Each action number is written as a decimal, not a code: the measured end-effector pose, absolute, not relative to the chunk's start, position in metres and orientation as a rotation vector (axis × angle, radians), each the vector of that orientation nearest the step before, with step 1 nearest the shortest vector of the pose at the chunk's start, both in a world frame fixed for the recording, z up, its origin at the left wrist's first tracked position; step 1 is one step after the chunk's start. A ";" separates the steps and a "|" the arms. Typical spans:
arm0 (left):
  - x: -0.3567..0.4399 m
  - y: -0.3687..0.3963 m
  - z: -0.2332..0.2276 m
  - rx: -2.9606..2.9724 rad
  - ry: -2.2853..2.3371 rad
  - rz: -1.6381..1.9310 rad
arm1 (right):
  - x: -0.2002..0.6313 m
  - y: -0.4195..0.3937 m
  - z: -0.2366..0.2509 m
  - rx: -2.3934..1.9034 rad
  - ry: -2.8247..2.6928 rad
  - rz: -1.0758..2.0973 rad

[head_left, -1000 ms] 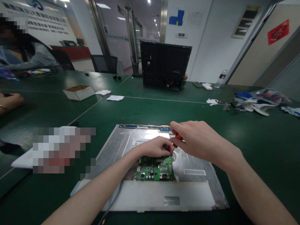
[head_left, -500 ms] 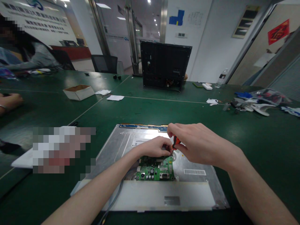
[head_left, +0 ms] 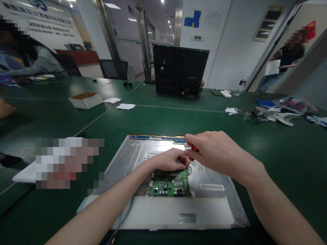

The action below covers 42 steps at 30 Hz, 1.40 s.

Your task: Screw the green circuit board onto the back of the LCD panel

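Observation:
A flat metal-backed display panel lies on the green table with a green circuit board on its middle. My right hand is closed around a screwdriver with a red and black handle. Its thin shaft slants down to the board's upper right corner. My left hand rests over the board's top edge, its fingertips pinched beside the screwdriver tip; anything between them is hidden. A blue circuit strip runs along the panel's far edge. A grey cable passes under my left forearm.
Farther back on the table stand a black monitor casing and an open cardboard box. Loose parts and bags lie to the right, near a water bottle. People are at the left and in the right doorway.
My right hand has shifted slightly up and its grip on the screwdriver has turned. My left hand stays put. A person now shows in the right doorway; the co-worker's hand at left has moved outward.

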<state>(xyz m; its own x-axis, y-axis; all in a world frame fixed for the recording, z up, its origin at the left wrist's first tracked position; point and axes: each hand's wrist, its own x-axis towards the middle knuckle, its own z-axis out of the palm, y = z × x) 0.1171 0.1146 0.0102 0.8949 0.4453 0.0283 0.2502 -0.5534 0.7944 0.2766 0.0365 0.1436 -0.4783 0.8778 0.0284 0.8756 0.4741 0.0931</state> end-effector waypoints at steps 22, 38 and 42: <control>0.117 0.115 0.008 2.238 0.520 0.296 | 0.281 0.034 0.142 1.464 2.814 -0.032; 0.116 0.114 0.005 2.217 0.544 0.319 | 0.279 0.036 0.141 1.447 2.819 0.070; 0.116 0.114 0.005 2.234 0.544 0.316 | 0.279 0.034 0.142 1.409 2.855 -0.013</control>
